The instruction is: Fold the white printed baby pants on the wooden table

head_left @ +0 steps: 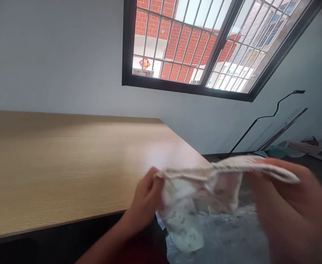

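Note:
Between my hands is a see-through bag (185, 216) with a whitish rim, blurred by motion. Pale pieces with small dark marks show on its left side, but I cannot tell what they are. My left hand (147, 198) is closed on the left end of the rim, just off the table's near right edge. Closer to the camera, my right hand (292, 205) pinches the rim's right part, and a flat white loop sticks out past its fingers. Clear, crinkled plastic (221, 234) lies below the bag; whether it belongs to the bag cannot be made out.
A light wooden table (81, 161) fills the left side. Behind it is a wall with a barred window (193, 44). At the right, a thin black bent stand (255, 123) leans by the wall, with several long strips (283, 130) and other items on the floor.

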Tool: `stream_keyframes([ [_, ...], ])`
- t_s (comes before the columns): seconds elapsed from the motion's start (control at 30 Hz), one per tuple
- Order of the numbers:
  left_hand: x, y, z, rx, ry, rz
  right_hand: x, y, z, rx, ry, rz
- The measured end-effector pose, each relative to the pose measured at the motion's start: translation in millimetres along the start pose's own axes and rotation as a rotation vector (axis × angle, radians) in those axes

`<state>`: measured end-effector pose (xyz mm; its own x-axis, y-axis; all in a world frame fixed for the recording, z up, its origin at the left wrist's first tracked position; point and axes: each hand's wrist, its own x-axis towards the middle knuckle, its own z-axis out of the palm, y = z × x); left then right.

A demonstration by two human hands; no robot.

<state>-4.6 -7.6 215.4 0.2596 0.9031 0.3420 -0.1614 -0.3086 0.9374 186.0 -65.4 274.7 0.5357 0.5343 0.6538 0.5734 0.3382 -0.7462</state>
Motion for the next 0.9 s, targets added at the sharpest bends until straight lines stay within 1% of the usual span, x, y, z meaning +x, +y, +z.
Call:
stream_keyframes([
  [0.03, 8, 8, -5.3, 0.032, 0.142, 0.036, 7, -5, 18, 0.053, -0.002, -0.093],
  [0.07, 16, 14, -11.7, 0.081, 0.27, 0.067, 15, -9, 39, 0.127, -0.05, -0.172],
  [0.1, 24, 19, -19.5, 0.141, 0.384, 0.088, 23, -11, 62, 0.191, -0.114, -0.213],
  [0.17, 37, 20, -40.2, 0.271, 0.545, 0.093, 39, -8, 113, 0.242, -0.277, -0.255],
  [0.2, 40, 16, -53.2, 0.339, 0.589, 0.075, 45, -3, 139, 0.208, -0.386, -0.248],
  [0.23, 42, 9, -67.5, 0.412, 0.606, 0.044, 50, 5, 164, 0.172, -0.531, -0.243],
  [0.3, 40, -10, -98.5, 0.598, 0.567, -0.07, 53, 27, 210, 0.027, -0.812, -0.204],
  [0.37, 31, -31, -127.6, 0.813, 0.508, -0.206, 47, 53, 244, -0.153, -1.062, -0.173],
  [0.4, 25, -40, -139.4, 0.903, 0.483, -0.258, 41, 66, 256, -0.238, -1.174, -0.18],
  [0.43, 19, -47, -148.5, 0.972, 0.461, -0.298, 34, 78, 264, -0.275, -1.245, -0.192],
  [0.5, 10, -54, -156.5, 1.053, 0.385, -0.32, 21, 98, 271, -0.288, -1.311, -0.244],
  [0.53, 9, -55, -155.3, 1.079, 0.304, -0.307, 16, 106, 270, -0.278, -1.316, -0.279],
  [0.6, 14, -52, -144.9, 1.156, 0.088, -0.242, 12, 117, 264, -0.291, -1.337, -0.369],
  [0.7, 39, -54, -125.2, 1.325, -0.214, -0.084, 18, 127, 252, -0.335, -1.418, -0.491],
  [0.73, 51, -58, -121.7, 1.363, -0.306, -0.048, 22, 130, 249, -0.332, -1.461, -0.507],
  [0.8, 74, -72, -121.9, 1.373, -0.455, -0.02, 30, 136, 243, -0.301, -1.531, -0.512],
  [0.83, 85, -81, -124.9, 1.356, -0.5, -0.023, 32, 140, 241, -0.299, -1.538, -0.507],
  [0.87, 96, -90, -128.9, 1.34, -0.515, -0.031, 33, 144, 241, -0.313, -1.522, -0.506],
  [0.9, 105, -98, -133.0, 1.331, -0.498, -0.039, 33, 147, 241, -0.341, -1.486, -0.505],
])
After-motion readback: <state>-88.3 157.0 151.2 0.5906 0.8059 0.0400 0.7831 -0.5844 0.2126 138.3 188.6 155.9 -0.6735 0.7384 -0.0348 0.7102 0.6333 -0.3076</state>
